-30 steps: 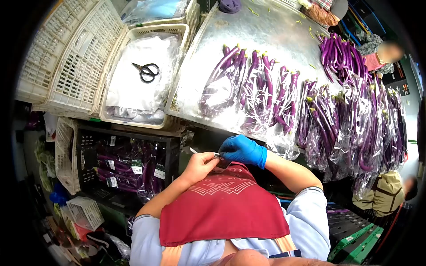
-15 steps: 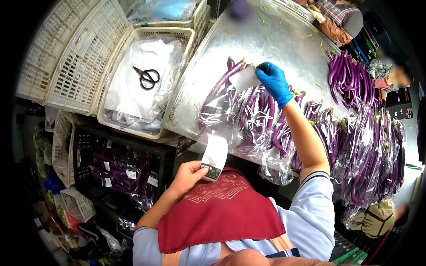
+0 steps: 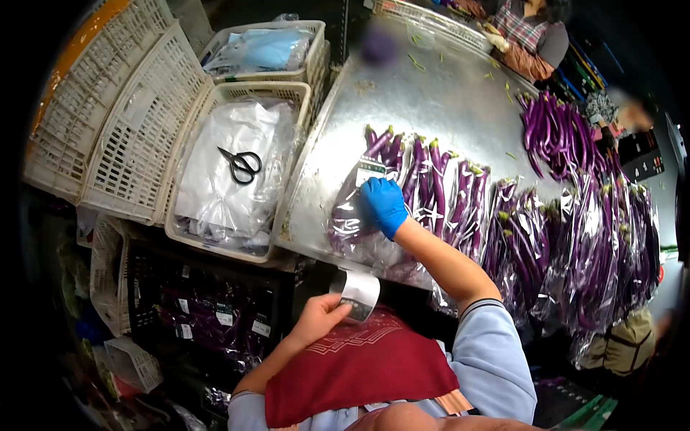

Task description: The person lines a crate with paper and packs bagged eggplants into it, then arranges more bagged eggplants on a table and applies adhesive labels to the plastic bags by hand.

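My left hand (image 3: 319,321), bare, pinches a curled strip of labels (image 3: 359,290) in front of the red apron (image 3: 366,366). On the metal table my right hand (image 3: 384,204), in a blue glove, is pressed on the leftmost bag of eggplants (image 3: 351,223). A white and dark label (image 3: 370,170) lies on that bag just above the gloved fingers, which are bent; nothing shows gripped in them. More bagged eggplants (image 3: 429,188) lie side by side to the right of this hand.
Black scissors (image 3: 242,166) rest on plastic bags in a white crate (image 3: 188,230) at the left. A black crate (image 3: 280,287) holds labelled eggplant bags below. Loose eggplants (image 3: 557,133) lie at the table's right. A co-worker (image 3: 528,36) is at the far edge; another person is at the right.
My gloved right hand has come down from above the eggplants onto the leftmost bag, where a label now lies. My left hand still holds the strip, slightly lower. The camera view has shifted.
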A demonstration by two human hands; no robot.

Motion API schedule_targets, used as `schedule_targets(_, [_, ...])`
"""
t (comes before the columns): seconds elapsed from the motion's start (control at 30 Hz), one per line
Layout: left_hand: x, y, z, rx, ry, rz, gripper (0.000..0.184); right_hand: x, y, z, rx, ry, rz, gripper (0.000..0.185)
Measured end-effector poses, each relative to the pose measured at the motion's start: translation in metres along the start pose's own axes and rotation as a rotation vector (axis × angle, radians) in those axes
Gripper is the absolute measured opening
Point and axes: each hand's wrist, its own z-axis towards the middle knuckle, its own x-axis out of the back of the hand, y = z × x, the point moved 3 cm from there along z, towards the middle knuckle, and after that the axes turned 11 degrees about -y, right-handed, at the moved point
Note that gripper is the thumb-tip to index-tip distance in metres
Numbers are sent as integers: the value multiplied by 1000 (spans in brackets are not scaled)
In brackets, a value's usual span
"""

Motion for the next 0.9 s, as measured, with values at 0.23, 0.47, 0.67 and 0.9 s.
schedule_targets(0.23, [11,-5,-12,-132,60,-71,23,41,-44,-66,-173,-405,1008,43])
schedule_targets(0.47, [13,2,-26,-289,60,-100,28,34,-52,-99,-224,-564,1545,53])
schedule_targets(0.67, [31,3,-8,14,-161,430,28,13,62,-18,-616,-206,1567,29])
schedule_targets(0.9, [22,59,87,-20,-329,862,47,-63,121,23,-846,-589,1738,33])
